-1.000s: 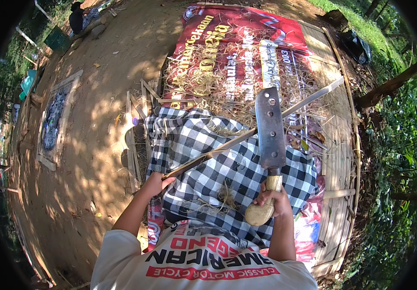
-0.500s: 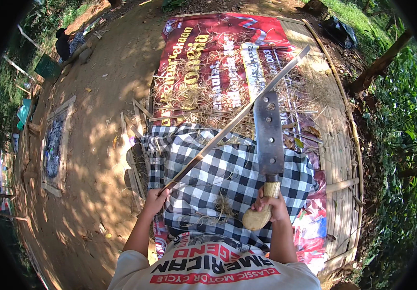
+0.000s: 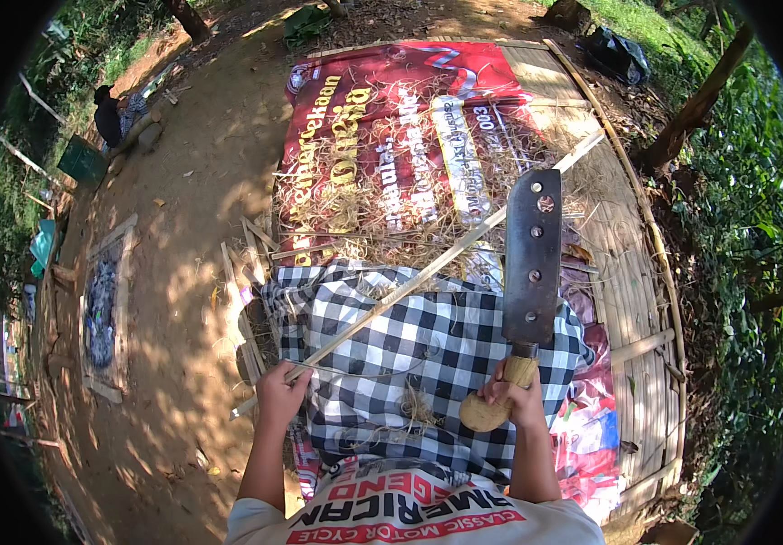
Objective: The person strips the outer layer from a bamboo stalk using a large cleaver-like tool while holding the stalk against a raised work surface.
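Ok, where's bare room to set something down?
Largely bare: the dirt between the wooden frame and the wood pieces, and the bamboo slats between the red banner and edge pole. Crowded: the banner, strewn with shavings, and checked cloth, beneath long strip and knife.

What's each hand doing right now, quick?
Left hand: closed, holding a long, thin strip near its lower end.
Right hand: closed, holding a broad knife by its wooden handle.
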`<move>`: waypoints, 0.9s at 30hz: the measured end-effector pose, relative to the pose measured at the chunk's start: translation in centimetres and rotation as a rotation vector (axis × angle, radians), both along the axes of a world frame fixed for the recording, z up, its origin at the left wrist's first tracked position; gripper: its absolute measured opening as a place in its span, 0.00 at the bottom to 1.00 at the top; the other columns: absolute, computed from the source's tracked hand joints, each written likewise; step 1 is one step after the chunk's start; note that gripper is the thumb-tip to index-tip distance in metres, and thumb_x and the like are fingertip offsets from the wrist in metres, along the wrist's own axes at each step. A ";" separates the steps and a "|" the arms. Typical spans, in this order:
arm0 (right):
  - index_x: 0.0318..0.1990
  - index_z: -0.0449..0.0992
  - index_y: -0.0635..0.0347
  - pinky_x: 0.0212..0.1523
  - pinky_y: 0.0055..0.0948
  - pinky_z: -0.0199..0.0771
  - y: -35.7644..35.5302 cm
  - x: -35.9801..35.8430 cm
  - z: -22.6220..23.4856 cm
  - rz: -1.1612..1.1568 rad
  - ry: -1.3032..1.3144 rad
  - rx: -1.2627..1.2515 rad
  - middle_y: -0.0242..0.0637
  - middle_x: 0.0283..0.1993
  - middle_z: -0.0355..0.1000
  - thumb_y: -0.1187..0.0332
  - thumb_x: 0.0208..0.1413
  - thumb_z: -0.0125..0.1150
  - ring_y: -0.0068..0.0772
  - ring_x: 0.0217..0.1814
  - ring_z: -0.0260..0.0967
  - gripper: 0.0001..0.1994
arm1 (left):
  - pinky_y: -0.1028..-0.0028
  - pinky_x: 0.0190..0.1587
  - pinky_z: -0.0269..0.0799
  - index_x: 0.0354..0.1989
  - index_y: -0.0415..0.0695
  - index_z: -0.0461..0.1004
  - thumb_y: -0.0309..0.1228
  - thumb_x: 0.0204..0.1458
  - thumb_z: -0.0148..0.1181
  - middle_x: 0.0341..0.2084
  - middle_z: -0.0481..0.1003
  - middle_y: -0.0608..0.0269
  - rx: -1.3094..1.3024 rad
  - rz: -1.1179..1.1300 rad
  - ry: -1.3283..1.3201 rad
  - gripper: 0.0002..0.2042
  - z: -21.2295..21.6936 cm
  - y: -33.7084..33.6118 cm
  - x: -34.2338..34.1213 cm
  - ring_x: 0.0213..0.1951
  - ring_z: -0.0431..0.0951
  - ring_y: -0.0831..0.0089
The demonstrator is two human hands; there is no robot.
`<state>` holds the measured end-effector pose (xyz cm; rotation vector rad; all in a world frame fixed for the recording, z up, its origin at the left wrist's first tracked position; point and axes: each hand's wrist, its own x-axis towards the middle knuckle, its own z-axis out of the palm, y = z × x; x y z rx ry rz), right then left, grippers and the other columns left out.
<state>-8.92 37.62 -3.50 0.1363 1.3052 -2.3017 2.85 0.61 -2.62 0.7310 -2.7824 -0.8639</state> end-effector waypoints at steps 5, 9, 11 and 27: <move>0.32 0.67 0.66 0.34 0.33 0.75 -0.2 -0.6 0.4 0.026 0.080 0.148 0.38 0.22 0.70 0.79 0.41 0.60 0.29 0.24 0.70 0.09 | 0.59 0.28 0.67 0.23 0.39 0.74 0.48 0.53 0.58 0.16 0.72 0.48 -0.104 -0.017 -0.222 0.21 -2.3 0.0 1.9 0.24 0.75 0.48; 0.32 0.68 0.66 0.34 0.32 0.76 -0.7 -1.2 0.0 0.119 0.159 0.337 0.35 0.24 0.69 0.77 0.41 0.61 0.28 0.23 0.70 0.09 | 0.57 0.28 0.66 0.22 0.36 0.73 0.52 0.56 0.53 0.16 0.71 0.44 0.045 -0.059 -0.365 0.27 -2.6 0.0 2.0 0.25 0.74 0.44; 0.31 0.69 0.66 0.34 0.30 0.75 -1.1 -1.7 0.6 0.175 0.231 0.449 0.34 0.24 0.69 0.77 0.42 0.61 0.27 0.24 0.71 0.08 | 0.57 0.28 0.66 0.22 0.34 0.72 0.53 0.56 0.52 0.16 0.70 0.42 0.159 -0.060 -0.423 0.28 -3.2 -0.3 2.2 0.25 0.73 0.43; 0.36 0.73 0.64 0.29 0.42 0.71 -7.4 -4.6 1.6 0.345 0.891 1.135 0.48 0.26 0.72 0.73 0.38 0.64 0.53 0.28 0.72 0.14 | 0.58 0.27 0.65 0.16 0.30 0.70 0.60 0.54 0.50 0.13 0.67 0.40 0.277 -0.049 -0.519 0.36 -7.9 -3.4 2.1 0.21 0.71 0.44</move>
